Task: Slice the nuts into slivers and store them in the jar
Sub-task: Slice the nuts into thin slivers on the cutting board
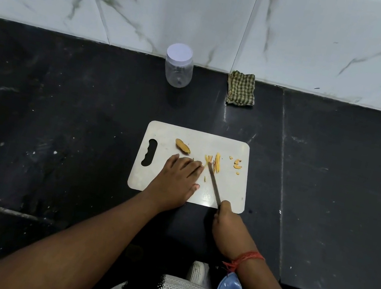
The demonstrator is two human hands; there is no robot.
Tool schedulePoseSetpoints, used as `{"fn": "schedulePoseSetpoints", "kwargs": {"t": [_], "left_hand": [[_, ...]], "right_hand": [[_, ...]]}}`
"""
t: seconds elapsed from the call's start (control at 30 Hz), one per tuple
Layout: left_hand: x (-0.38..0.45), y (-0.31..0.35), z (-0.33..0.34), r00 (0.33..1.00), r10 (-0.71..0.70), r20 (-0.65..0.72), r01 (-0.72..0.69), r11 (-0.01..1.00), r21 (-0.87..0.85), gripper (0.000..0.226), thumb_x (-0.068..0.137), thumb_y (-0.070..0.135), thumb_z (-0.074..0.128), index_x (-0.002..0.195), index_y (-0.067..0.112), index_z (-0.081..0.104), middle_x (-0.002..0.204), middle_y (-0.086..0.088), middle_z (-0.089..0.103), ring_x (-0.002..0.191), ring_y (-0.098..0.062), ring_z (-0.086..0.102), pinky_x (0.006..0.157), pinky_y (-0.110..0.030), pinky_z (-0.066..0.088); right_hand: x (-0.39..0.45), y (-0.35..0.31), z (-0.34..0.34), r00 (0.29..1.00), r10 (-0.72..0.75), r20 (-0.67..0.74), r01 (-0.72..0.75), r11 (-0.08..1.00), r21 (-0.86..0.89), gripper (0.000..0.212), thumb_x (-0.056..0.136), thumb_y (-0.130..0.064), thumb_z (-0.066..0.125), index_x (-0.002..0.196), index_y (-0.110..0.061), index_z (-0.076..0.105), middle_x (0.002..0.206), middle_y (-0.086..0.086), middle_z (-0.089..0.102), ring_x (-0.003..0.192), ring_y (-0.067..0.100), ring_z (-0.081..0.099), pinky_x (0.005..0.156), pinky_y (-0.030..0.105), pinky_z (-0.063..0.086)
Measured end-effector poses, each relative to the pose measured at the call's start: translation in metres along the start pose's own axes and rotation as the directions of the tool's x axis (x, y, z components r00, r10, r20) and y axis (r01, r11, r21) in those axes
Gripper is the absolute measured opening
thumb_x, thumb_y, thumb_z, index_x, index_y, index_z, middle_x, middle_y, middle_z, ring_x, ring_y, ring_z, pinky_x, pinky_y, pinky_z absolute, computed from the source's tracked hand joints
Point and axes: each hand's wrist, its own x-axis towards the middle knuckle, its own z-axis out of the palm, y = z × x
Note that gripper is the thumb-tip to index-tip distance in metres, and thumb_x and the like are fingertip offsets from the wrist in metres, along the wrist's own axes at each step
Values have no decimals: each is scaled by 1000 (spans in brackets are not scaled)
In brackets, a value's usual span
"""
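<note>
Gripping the knife (214, 184), the right hand (226, 223) set its blade beside slivers (216, 165) on the cutting board (227, 191); the left hand (176, 177) lay flat, fingers (195, 167) straight; the lidded jar (178, 69) stood well behind.

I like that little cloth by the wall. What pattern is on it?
The folded cloth has a green and cream checked pattern, seen best in the head view.

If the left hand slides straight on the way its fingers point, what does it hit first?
Probably the knife blade: the left hand has its fingers aimed right across the board, fingertips just short of the blade, with the slivers close beyond. Depth there is unclear.
</note>
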Motion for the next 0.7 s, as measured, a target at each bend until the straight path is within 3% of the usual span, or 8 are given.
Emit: {"fn": "schedulePoseSetpoints", "kwargs": {"t": [0.2,0.5,0.7], "left_hand": [[5,4,3,998,62,-27,-62,998,1,53,101,43,37,144,15,49,149,-4,47,137,-27,40,117,-55,28],[16,7,-1,995,95,-38,-95,995,11,56,99,45,33,144,15,51,148,-5,49,138,-28,39,117,-57,27],[40,10,-9,981,95,-167,-98,995,-8,42,97,27,56,137,13,58,138,-8,56,128,-30,49,116,-60,28]], "right_hand": [[1,6,-12,996,32,-86,-25,996,83,6,101,-12,37,95,-10,37,74,5,51,66,29,54,62,39,46],[2,11,-22,991,104,-89,-85,978,191,9,102,-15,36,94,-10,37,72,2,51,63,21,53,60,35,42],[6,14,-28,986,133,-103,-106,966,236,11,101,-17,37,93,-10,37,74,7,54,64,22,54,55,32,38]]}}
